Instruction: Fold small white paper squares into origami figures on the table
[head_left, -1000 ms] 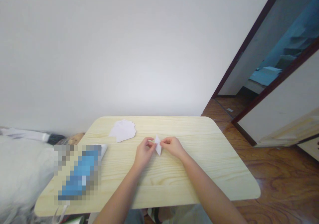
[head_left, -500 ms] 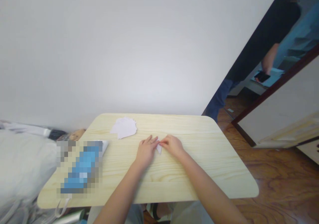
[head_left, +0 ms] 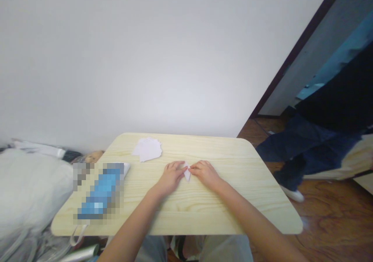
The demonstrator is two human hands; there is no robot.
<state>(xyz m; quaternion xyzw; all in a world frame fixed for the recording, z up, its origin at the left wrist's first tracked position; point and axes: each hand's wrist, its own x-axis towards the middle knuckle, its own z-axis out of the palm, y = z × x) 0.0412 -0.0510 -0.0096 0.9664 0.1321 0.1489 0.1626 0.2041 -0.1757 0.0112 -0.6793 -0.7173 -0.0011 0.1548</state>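
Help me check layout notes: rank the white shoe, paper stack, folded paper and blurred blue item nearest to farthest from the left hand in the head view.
1. Folded paper: touching the left hand.
2. Paper stack: back left.
3. Blurred blue item: front left.
4. White shoe: far right.

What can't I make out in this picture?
In the head view:
Folded white paper: middle partly hidden by left hand and right hand; creases too small.
Blue item: details lost to pixelation.
Other person: upper part cut off by right edge.
Farther paper: layers too small to count.
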